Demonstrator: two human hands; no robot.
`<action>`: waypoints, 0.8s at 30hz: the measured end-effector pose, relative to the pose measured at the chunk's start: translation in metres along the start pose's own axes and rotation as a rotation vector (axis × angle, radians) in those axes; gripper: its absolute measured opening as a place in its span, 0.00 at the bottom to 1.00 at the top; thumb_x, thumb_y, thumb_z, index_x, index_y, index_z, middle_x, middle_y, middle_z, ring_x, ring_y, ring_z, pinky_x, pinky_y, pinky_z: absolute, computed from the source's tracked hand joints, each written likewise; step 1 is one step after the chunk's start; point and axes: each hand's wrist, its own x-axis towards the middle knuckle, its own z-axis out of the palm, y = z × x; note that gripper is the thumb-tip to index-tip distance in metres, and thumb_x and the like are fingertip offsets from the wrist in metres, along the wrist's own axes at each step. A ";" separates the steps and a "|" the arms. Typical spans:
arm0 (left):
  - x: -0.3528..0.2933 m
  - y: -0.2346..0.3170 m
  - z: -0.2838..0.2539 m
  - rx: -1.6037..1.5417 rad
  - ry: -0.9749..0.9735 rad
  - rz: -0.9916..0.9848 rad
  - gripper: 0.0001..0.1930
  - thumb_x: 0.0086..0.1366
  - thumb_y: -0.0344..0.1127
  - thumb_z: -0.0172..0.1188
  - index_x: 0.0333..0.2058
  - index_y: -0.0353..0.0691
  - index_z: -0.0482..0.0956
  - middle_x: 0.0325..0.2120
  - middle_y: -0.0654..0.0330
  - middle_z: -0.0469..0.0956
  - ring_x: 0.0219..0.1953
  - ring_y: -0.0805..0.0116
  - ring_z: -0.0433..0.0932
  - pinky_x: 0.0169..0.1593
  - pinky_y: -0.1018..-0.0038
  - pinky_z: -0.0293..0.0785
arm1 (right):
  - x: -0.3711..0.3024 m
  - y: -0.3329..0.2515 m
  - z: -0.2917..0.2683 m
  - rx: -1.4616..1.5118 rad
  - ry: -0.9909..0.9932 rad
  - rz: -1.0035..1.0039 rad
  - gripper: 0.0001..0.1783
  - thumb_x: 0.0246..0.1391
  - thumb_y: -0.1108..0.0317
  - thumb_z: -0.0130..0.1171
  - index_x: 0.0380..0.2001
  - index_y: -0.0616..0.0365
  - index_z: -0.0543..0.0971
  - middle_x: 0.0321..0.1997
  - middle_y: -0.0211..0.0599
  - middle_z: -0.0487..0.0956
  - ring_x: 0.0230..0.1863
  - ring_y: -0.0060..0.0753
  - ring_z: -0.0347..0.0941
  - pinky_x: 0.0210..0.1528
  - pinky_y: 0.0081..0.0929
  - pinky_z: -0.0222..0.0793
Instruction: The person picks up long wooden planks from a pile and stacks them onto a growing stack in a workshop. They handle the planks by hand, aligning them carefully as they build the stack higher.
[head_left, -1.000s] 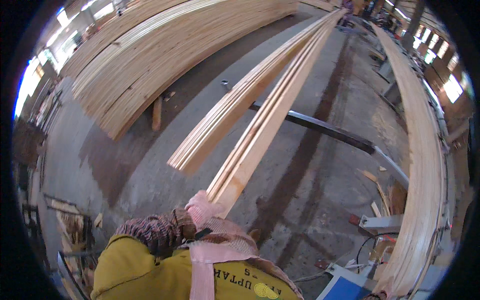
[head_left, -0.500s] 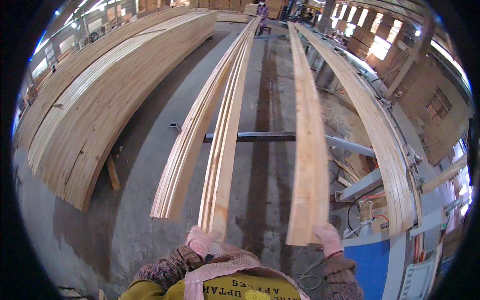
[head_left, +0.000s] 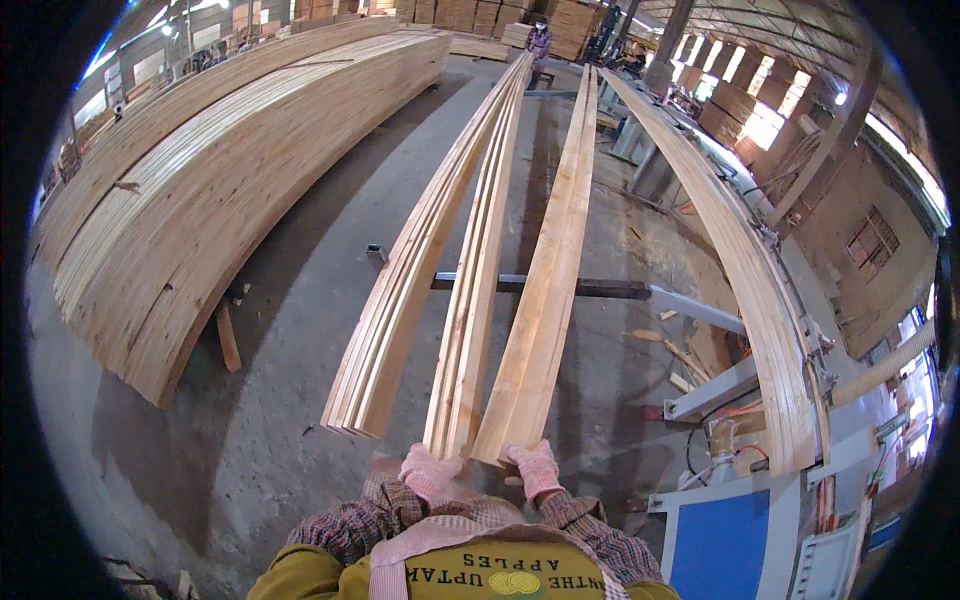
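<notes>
Both my hands wear pink gloves. My right hand [head_left: 535, 468] is closed round the near end of a long pale pair of wooden boards [head_left: 545, 320], lying flat side by side. My left hand [head_left: 432, 474] is closed at the near end of a narrow stack of boards [head_left: 470, 320], just left of that pair. The fingers of the left hand are partly hidden. Another stack of long boards [head_left: 400, 290] lies further left, its near end apart from my hands. A dark crossbar [head_left: 610, 288] runs under the boards.
A tall pile of long boards [head_left: 220, 170] stands at the left. At the right, more boards [head_left: 740, 250] lie along a machine with a blue panel [head_left: 720, 540]. A person [head_left: 539, 40] stands at the far end of the boards. Wood scraps [head_left: 685, 360] lie on the floor.
My right hand has brought the near end of the pair of boards leftward, away from the machine and close to the middle stack. My left hand stays at the middle stack's end.
</notes>
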 end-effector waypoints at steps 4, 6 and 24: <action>0.002 0.000 0.004 -0.081 0.004 -0.027 0.30 0.44 0.56 0.75 0.37 0.36 0.83 0.37 0.49 0.86 0.42 0.53 0.87 0.45 0.62 0.83 | 0.004 0.009 0.000 0.065 0.000 -0.059 0.31 0.52 0.58 0.73 0.51 0.60 0.68 0.47 0.47 0.80 0.39 0.41 0.83 0.26 0.39 0.83; 0.003 0.002 0.019 -0.139 0.209 -0.034 0.29 0.43 0.57 0.75 0.35 0.38 0.84 0.34 0.51 0.86 0.40 0.54 0.87 0.43 0.62 0.83 | 0.007 0.010 0.003 0.103 -0.001 -0.077 0.31 0.52 0.58 0.73 0.51 0.60 0.68 0.47 0.47 0.80 0.39 0.42 0.83 0.27 0.40 0.83; 0.010 -0.021 0.004 -0.142 -0.035 -0.011 0.36 0.42 0.55 0.73 0.48 0.39 0.77 0.44 0.50 0.82 0.49 0.55 0.83 0.52 0.58 0.79 | -0.002 0.014 0.012 0.107 -0.102 -0.103 0.24 0.57 0.54 0.68 0.45 0.64 0.77 0.35 0.42 0.82 0.26 0.41 0.81 0.22 0.38 0.78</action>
